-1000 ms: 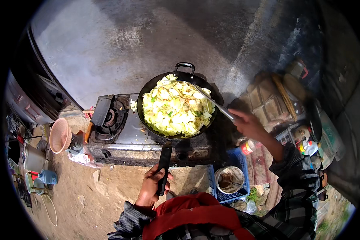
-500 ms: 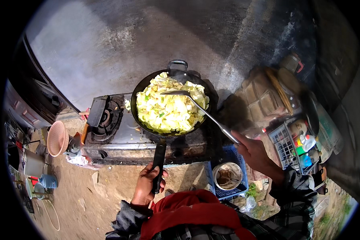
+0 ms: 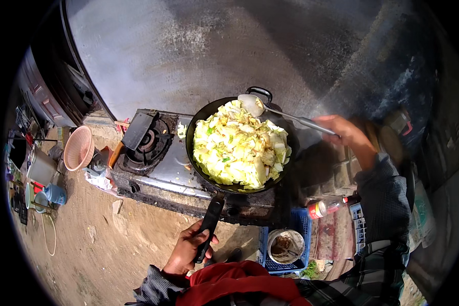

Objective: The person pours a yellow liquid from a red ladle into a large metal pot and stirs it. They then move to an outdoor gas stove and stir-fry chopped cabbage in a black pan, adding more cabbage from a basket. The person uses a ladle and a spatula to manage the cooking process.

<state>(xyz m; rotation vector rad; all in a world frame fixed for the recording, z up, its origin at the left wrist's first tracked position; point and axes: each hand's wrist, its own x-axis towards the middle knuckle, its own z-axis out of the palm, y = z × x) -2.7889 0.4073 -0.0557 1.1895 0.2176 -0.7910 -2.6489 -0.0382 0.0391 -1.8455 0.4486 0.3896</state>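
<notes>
Hands — wok handle [image 3: 209, 226], ladle [image 3: 285, 115]

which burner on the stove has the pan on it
The right burner: the black pan full of chopped cabbage sits over it. The left burner is bare, its grate in plain view.

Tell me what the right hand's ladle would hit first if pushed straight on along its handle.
Probably the far rim of the wok: the right hand aims the ladle leftward over the chopped cabbage, though height is unclear.
</notes>
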